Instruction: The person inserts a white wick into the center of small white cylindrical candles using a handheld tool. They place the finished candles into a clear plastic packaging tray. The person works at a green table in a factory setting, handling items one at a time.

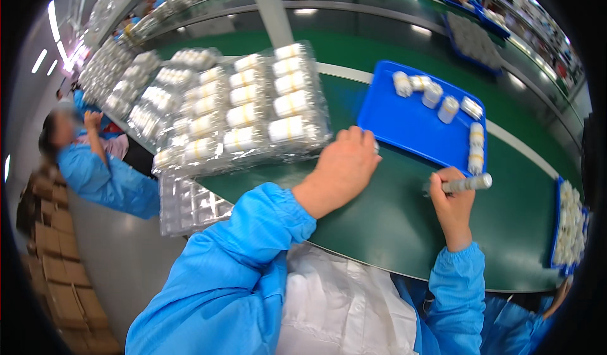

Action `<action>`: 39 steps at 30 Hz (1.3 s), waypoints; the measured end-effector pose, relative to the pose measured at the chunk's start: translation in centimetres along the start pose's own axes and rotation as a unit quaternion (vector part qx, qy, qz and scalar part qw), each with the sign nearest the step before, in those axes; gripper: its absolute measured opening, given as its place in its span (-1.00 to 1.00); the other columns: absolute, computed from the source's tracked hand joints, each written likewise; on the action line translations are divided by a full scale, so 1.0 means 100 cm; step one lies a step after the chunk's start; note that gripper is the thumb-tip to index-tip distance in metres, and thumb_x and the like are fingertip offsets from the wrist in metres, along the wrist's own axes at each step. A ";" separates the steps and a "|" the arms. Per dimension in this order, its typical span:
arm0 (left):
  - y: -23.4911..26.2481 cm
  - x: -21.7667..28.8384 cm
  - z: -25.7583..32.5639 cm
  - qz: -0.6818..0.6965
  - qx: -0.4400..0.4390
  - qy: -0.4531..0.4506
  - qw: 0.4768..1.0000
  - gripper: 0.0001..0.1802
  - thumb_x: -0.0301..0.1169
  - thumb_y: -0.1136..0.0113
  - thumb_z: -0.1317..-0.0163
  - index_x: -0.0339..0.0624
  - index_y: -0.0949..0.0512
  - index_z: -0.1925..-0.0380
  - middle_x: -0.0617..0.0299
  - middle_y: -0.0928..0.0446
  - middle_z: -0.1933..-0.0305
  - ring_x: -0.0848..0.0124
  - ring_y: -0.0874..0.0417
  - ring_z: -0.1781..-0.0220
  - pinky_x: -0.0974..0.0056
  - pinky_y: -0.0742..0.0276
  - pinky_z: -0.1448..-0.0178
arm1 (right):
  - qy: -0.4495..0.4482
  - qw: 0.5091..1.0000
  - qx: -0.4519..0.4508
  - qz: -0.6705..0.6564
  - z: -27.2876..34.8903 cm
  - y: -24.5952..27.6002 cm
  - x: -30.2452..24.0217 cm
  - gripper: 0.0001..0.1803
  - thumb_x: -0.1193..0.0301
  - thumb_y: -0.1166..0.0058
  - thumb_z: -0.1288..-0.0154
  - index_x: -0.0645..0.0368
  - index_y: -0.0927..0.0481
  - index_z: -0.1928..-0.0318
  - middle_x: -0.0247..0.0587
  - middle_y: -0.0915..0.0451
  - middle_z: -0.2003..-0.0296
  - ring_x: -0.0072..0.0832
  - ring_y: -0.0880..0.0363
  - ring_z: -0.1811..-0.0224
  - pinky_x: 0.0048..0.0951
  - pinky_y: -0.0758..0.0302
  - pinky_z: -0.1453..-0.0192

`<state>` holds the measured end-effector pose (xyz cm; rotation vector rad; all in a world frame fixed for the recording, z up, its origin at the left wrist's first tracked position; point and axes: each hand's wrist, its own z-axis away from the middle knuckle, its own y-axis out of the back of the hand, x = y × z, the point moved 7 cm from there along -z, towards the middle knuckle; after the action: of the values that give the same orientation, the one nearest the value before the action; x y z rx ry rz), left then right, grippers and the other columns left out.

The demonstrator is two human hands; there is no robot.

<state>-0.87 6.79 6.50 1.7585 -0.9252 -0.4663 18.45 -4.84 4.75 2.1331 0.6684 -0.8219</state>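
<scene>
My right hand [450,202] grips a slim silver-white cylinder [473,182], held level just off the near corner of a blue tray [404,124]. Several small white capped pieces [448,108] lie along the tray's far and right sides. My left hand [342,167] rests curled on the green belt [386,216] at the tray's left corner, next to clear plastic packs of white rolls [243,111]. Whether the fingers hold anything is hidden. Both arms wear blue sleeves.
An empty clear blister tray [186,206] hangs over the belt's near edge at left. A second blue tray of white parts [569,225] sits at far right. A person in blue [95,171] sits at left beside stacked cardboard boxes [54,260]. More trays lie on the far belt [471,38].
</scene>
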 end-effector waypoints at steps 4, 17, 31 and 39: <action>0.051 0.002 0.013 0.147 0.053 -0.028 0.987 -0.58 -0.26 -0.30 -0.33 -0.30 -0.49 -0.06 -0.03 -0.48 0.16 0.02 -0.60 0.12 0.05 -0.58 0.05 | 0.002 1.000 -0.017 0.019 0.000 -0.004 -0.005 -0.86 0.62 -0.22 -0.26 0.24 -0.54 0.43 -0.29 -0.54 0.51 -0.55 -0.48 0.49 -0.45 -0.38 0.41; 0.221 -0.334 0.067 -0.193 0.139 0.228 0.944 -0.51 -0.09 -0.24 -0.40 -0.23 -0.56 -0.14 -0.14 -0.60 0.00 -0.02 -0.67 0.01 0.03 -0.59 -0.07 | -0.002 0.999 -0.036 0.014 0.005 -0.016 -0.003 -0.83 0.59 -0.19 -0.31 0.26 -0.52 0.44 -0.28 -0.52 0.48 -0.54 -0.44 0.47 -0.44 -0.34 0.40; 0.198 -0.384 0.039 -0.301 0.009 0.228 0.926 -0.61 -0.11 -0.05 -0.48 -0.21 -0.67 0.23 -0.08 -0.60 0.12 -0.09 -0.67 0.07 -0.08 -0.61 -0.05 | 0.005 0.999 -0.041 -0.002 0.003 -0.016 -0.007 -0.84 0.61 -0.21 -0.28 0.26 -0.53 0.44 -0.25 -0.52 0.49 -0.51 -0.44 0.50 -0.43 -0.35 0.44; 0.165 -0.204 -0.077 -0.018 0.021 0.045 0.999 -0.72 -0.29 -0.16 -0.42 -0.29 -0.67 0.10 -0.07 -0.68 0.16 0.02 -0.69 0.11 0.08 -0.57 0.01 | 0.067 0.995 -0.068 0.003 0.004 -0.025 -0.026 -0.85 0.56 -0.33 -0.17 0.19 -0.58 0.43 -0.20 -0.57 0.50 -0.33 -0.56 0.53 -0.36 -0.45 0.44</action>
<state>-14.32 24.77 22.17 1.8210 -0.8463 -0.3899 14.91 -4.20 5.34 2.0785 0.7660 -0.6157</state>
